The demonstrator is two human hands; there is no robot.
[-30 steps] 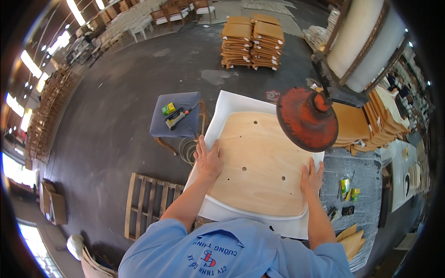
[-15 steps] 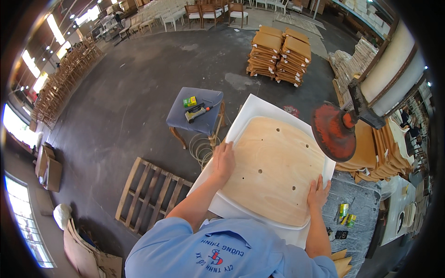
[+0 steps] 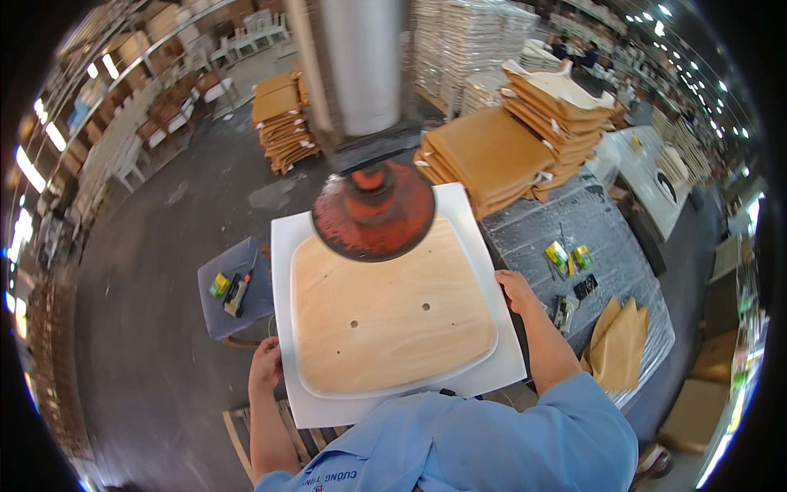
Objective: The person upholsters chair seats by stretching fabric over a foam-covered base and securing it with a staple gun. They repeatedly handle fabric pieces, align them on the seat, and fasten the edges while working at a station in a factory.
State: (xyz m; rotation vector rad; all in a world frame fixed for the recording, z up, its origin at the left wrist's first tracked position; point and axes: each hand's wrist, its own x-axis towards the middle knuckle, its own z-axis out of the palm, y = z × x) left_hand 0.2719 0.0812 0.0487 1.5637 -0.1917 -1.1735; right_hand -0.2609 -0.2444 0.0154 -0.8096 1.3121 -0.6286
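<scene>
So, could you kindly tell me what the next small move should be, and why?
Probably easing the white rectangular sheet slightly forward: the left hand and right hand are at its opposite edges, while the red round disc appears over only the far part of the pale wooden panel.

Plastic-covered tabletop point(image 3: 615, 238): tan cushions point(image 3: 492, 152) stacked at far edge, brown sheets point(image 3: 616, 344) at near edge, two yellow-green boxes point(image 3: 557, 256) between. Blue-grey stool point(image 3: 220, 320): staple gun point(image 3: 235, 298) mid-seat, small yellow-green box point(image 3: 219, 284) toward left edge.
</scene>
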